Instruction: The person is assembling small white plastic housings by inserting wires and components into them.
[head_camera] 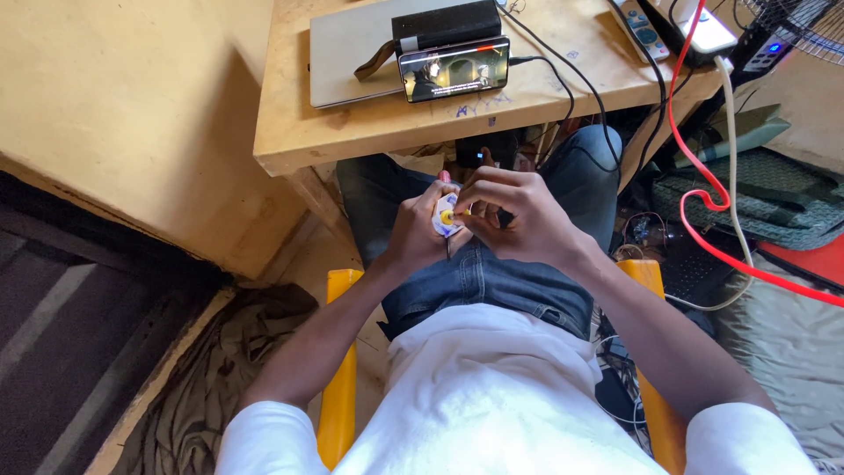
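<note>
Small white flat object with a yellow round centre (447, 215) sits over the lap, just below the near edge of the light wooden desk (369, 132). Left hand (420, 230) grips it from beneath, fingers curled around it. Right hand (514, 215) pinches at its yellow centre with thumb and fingertips. Phone showing video (454, 68) leans on the desk against a closed silver laptop (347, 53), farther back.

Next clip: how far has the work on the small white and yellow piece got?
Done: nothing finished shows. In hand: the left hand holds the small white and yellow piece over the lap, and the right hand pinches at it. Left: too small to tell.
</note>
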